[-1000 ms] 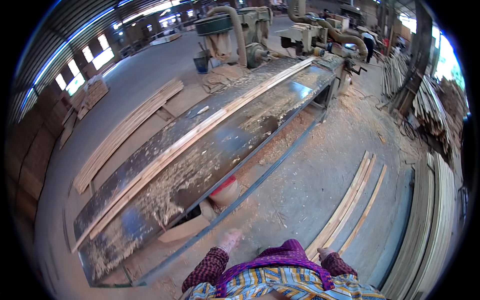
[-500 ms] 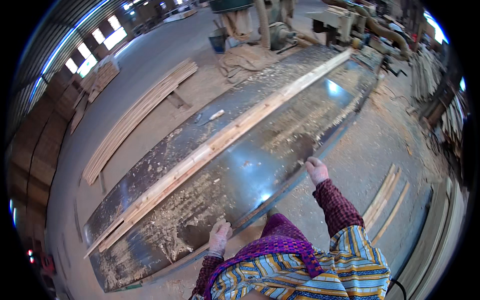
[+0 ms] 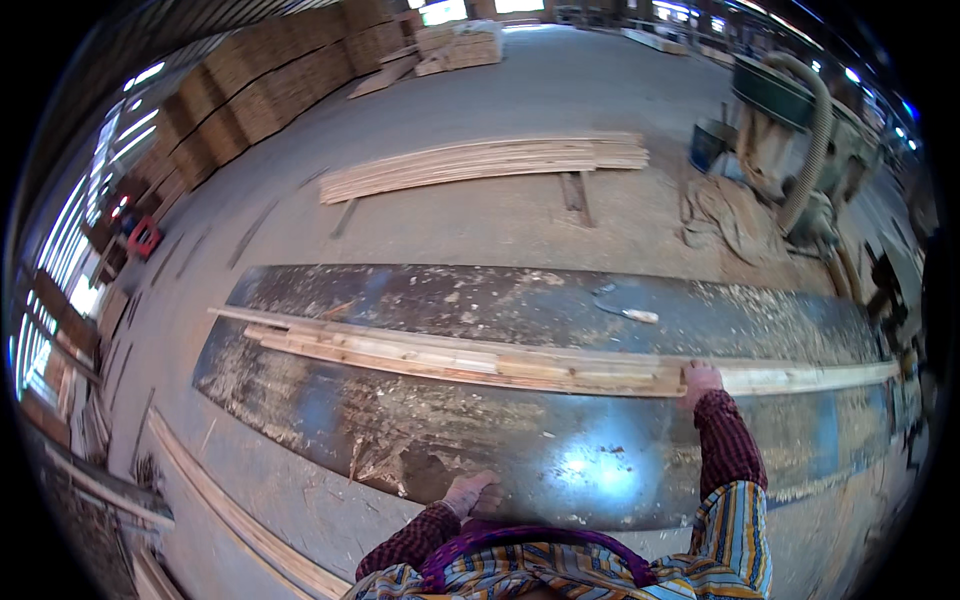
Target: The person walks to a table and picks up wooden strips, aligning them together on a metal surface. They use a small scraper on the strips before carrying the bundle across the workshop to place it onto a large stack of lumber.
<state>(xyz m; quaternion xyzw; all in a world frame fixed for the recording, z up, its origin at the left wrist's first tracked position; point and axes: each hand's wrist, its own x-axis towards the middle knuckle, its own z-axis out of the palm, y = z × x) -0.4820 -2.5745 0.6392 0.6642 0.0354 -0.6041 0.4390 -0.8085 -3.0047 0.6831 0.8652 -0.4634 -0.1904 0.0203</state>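
Note:
Long pale wooden strips (image 3: 520,366) lie side by side along the dark metal table (image 3: 530,420), with staggered ends at the left. My right hand (image 3: 702,381), in a light glove, reaches across the table with its fingers closed over the strips, right of their middle. At the table's near edge my left hand (image 3: 473,494) rests with its fingers stretched toward the right, holding nothing. A knife-like tool with a pale handle (image 3: 640,316) lies beyond the strips. Wood shavings and glue-like crust cover much of the tabletop.
Beyond the table, a stack of long boards (image 3: 480,168) rests on floor supports. A blue bucket (image 3: 711,145) and a machine with a ribbed hose (image 3: 808,150) stand at the far right. More strips (image 3: 240,510) lie on the floor at the near left.
My view has swung left, so the table now runs across it. My right hand has moved from the table's near edge onto the strips; my left hand stays by the near edge.

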